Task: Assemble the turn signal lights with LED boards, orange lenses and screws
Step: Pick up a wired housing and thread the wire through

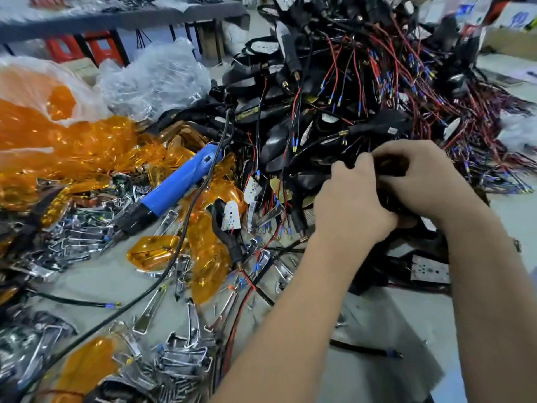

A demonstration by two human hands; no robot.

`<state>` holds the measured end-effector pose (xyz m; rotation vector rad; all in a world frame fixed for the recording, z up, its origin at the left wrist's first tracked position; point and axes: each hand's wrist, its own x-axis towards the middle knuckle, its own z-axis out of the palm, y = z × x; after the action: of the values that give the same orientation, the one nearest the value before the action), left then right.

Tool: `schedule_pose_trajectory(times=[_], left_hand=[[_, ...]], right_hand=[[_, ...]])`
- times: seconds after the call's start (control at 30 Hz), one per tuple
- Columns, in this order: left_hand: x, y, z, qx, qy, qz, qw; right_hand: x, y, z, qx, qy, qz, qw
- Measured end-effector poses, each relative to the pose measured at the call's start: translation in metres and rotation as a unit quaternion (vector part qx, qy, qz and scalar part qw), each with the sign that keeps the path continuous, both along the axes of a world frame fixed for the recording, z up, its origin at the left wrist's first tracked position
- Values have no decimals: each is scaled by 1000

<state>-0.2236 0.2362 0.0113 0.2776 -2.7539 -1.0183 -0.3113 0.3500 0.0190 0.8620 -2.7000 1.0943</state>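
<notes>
My left hand (348,199) and my right hand (421,175) are together at the centre right, both gripping a black turn signal housing (390,167) that is mostly hidden between the fingers. Orange lenses (154,251) lie scattered on the table at the left and centre. A white LED board (231,215) sits in a black housing near the lenses. A blue electric screwdriver (177,181) lies on the pile with its black cord trailing toward the front left. Chrome trim pieces (186,356) and small screws litter the front of the table.
A big heap of black housings with red and black wires (363,82) fills the back right. Clear plastic bags (157,74) and a bag of orange lenses (37,91) sit at the back left. A grey sheet (386,344) lies under my forearms.
</notes>
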Motion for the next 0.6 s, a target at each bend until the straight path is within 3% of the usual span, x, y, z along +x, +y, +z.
schedule_pose_trajectory(times=[0.07, 0.17, 0.23, 0.4, 0.6], left_hand=[[-2, 6, 1, 1, 1, 24, 1000], [-5, 4, 3, 98, 23, 83, 991], [-5, -5, 1, 183, 41, 125, 974], [-1, -24, -5, 134, 100, 129, 977], [5, -56, -5, 97, 126, 109, 981]], right_hand=[[-2, -3, -9, -150, -63, -4, 987], [-1, -10, -19, -395, -167, -16, 903], [2, -17, -21, -475, -199, -10, 857], [14, -41, -19, -554, -220, 7, 803], [24, -60, -16, -514, -201, 61, 832]])
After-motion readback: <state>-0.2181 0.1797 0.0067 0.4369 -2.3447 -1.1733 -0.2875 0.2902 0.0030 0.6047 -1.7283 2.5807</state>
